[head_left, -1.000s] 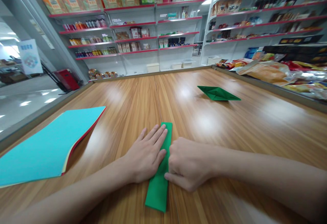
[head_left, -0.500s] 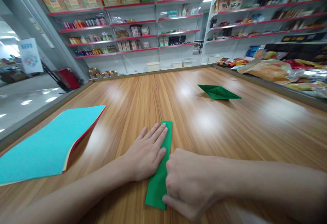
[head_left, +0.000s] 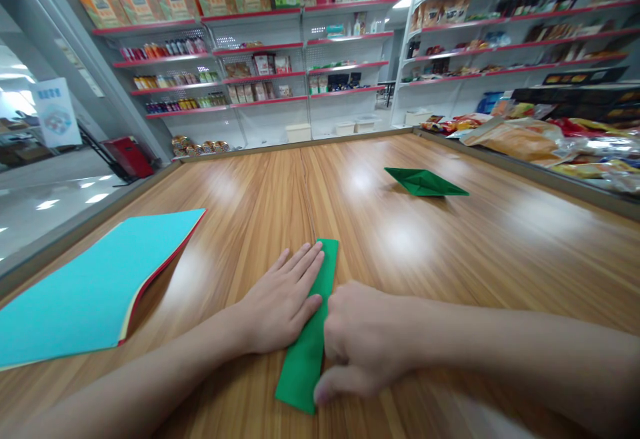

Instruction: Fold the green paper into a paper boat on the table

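A long folded strip of green paper (head_left: 306,359) lies lengthwise in front of me on the wooden table. Flat across its left side rests my left hand (head_left: 283,302), fingers stretched out and tips near the strip's far end. My right hand (head_left: 367,332) is curled into a fist against the strip's right edge, knuckles down, with its thumb pointing toward the near corner. I see nothing held inside the fist. Further off to the right sits a folded green paper shape (head_left: 425,183), pointed at both ends.
On the left lies a stack of coloured paper sheets (head_left: 100,272), light blue on top, its near right edge curling up. Snack packets (head_left: 530,142) are heaped beyond the table's right rim. Stocked shelves (head_left: 260,45) stand behind the table (head_left: 240,192).
My right fist has slid slightly away from me along the strip's edge, and its thumb sticks out more. The strip's near end sits a little further left; my left hand stays flat.
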The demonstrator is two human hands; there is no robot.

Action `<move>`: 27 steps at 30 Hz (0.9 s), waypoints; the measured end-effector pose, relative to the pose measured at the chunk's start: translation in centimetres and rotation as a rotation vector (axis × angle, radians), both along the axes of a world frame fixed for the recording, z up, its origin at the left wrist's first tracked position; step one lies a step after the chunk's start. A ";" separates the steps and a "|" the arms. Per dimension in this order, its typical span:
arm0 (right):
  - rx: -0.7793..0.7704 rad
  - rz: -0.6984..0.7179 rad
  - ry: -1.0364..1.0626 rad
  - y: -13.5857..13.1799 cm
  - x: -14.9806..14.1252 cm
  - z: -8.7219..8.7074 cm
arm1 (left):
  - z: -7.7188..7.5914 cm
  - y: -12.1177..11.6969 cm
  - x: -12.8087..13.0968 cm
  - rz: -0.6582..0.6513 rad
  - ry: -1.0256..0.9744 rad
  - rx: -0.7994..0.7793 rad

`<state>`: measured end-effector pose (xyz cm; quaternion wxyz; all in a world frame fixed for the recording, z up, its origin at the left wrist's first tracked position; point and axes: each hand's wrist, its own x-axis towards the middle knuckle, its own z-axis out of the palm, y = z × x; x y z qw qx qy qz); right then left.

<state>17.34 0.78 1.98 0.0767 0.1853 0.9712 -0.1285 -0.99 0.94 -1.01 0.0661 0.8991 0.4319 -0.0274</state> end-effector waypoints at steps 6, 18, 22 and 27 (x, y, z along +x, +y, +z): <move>-0.068 -0.236 0.098 4.7 1.6 -0.4 | 0.0 0.1 -0.4 -0.067 -0.031 -0.017; -0.503 -0.551 0.029 5.9 2.2 0.1 | 1.4 -0.7 -0.2 -0.199 -0.053 -0.068; -0.560 -0.581 0.017 5.9 2.3 0.4 | 1.5 -0.9 -0.3 -0.235 -0.064 -0.081; -0.570 -0.595 -0.060 5.3 2.2 1.2 | 1.8 -1.4 -0.1 -0.339 -0.127 -0.103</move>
